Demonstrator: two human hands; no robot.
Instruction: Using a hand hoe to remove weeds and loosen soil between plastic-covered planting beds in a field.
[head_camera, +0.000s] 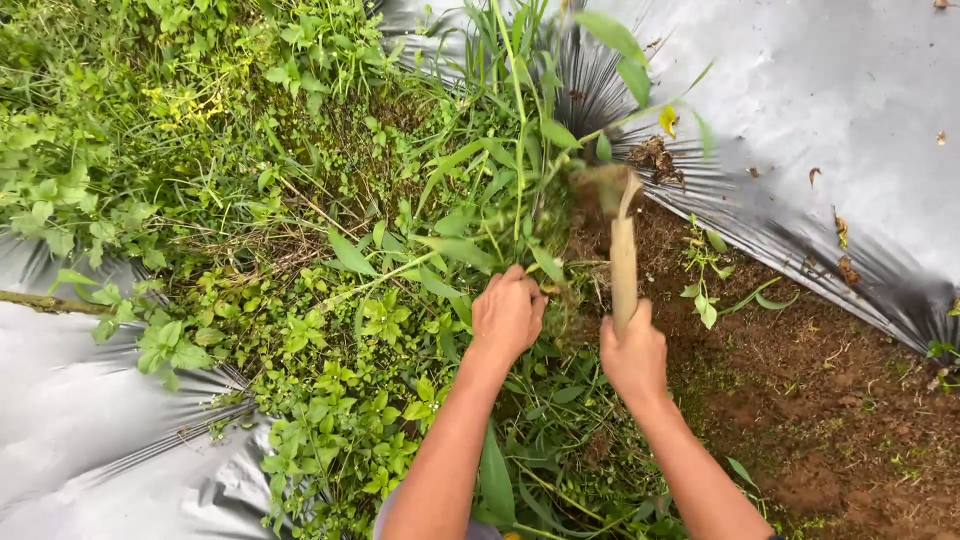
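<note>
- Gripping a bunch of long green grass blades (500, 215), the left hand (507, 315) is closed into a fist around the stems, down low where they meet the ground.
- The fingers of that hand curl under, so they are hidden. Only the back of the hand and the knuckles show.
- The right hand (633, 355) is closed tight around the pale wooden handle (624, 270) of a small digging tool.
- The handle sticks straight up and away from the right hand. Its far end (603, 185) is blurry and brown with dirt, so the shape of the blade is hard to make out.
- That blurry end sits just beside the grass the left hand holds, a little above and between the two hands.
- The two hands are near each other but not touching.
- Both bare arms come in from the bottom edge, and the elbows are cut off there.
- Left of the left hand lies a thick mat of small leafy green weeds (330, 340).
- Right of the right hand is bare brown soil (820, 420) with a few tiny sprouts.
- Shiny grey plastic sheeting (830, 110) covers the ground far above the right hand, and more of it (90, 430) lies well to the left of the left hand. Weeds hide its edges.
- A thin brown stick (40, 302) pokes in at the far left edge, mostly hidden by leaves.
</note>
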